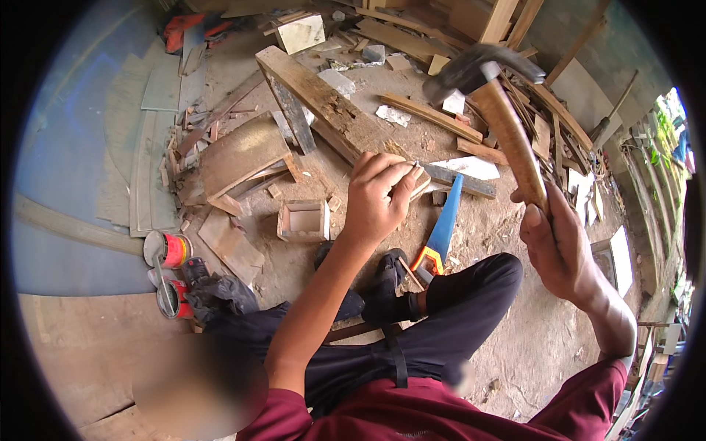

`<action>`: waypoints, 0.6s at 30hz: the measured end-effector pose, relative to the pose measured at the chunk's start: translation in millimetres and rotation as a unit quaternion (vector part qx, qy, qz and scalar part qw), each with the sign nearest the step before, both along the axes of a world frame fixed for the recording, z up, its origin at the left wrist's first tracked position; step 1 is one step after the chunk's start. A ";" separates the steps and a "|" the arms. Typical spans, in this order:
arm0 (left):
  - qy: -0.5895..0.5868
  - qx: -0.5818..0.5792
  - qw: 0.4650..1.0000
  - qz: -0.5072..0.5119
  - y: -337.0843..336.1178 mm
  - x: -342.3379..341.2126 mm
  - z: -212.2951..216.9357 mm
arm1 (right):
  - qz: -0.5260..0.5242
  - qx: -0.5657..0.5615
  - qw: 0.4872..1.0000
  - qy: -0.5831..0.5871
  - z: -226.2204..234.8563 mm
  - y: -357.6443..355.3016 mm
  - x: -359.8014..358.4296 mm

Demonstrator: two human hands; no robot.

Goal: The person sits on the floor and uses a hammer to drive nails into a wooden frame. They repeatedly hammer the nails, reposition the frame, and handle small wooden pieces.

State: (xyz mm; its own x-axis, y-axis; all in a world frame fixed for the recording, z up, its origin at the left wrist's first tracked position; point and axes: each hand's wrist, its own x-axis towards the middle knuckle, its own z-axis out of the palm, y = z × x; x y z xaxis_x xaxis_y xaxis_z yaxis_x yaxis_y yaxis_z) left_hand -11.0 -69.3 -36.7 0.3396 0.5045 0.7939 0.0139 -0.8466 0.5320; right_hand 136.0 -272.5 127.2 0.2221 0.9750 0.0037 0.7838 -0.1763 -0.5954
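Brown and black, the hammer [510, 136] is gripped in the right hand [557, 246], while the left hand [378, 197] pinches a small nail [417, 165] by some wood [421, 182]

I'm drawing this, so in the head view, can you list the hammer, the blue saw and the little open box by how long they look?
Longest to shortest:
1. Hammer, though being raised nearer the camera may make it look longer
2. Blue saw
3. Little open box

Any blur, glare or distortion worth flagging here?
In the head view, a large smeared patch hides detail at lower left; the head view's greenery glares at the right rim; the head view's corners go black, while the saw looks fairly sharp.
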 end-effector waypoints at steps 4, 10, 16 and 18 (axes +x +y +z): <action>0.001 -0.003 1.000 0.005 -0.3 -1.5 -6.4 | 0.068 -0.007 0.997 -0.044 -5.6 3.1 7.5; 0.003 -0.011 1.000 -0.007 -2.8 2.1 -1.0 | -0.019 0.033 0.999 0.024 -7.5 -0.1 -3.6; -0.005 -0.006 1.000 0.004 -1.3 -2.6 -2.4 | 0.019 -0.011 1.000 0.005 -2.4 6.0 7.3; -0.008 -0.006 1.000 -0.002 -0.9 0.1 -2.7 | -0.019 0.047 0.997 0.063 -10.3 3.2 7.7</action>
State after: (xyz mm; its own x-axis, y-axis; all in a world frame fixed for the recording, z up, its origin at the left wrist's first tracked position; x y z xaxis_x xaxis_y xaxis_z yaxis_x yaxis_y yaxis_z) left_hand -10.9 -70.2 -39.4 0.3289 0.5128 0.7930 0.0012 -0.8400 0.5426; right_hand 143.7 -269.4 116.8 0.2630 0.9627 0.0636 0.6953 -0.1434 -0.7042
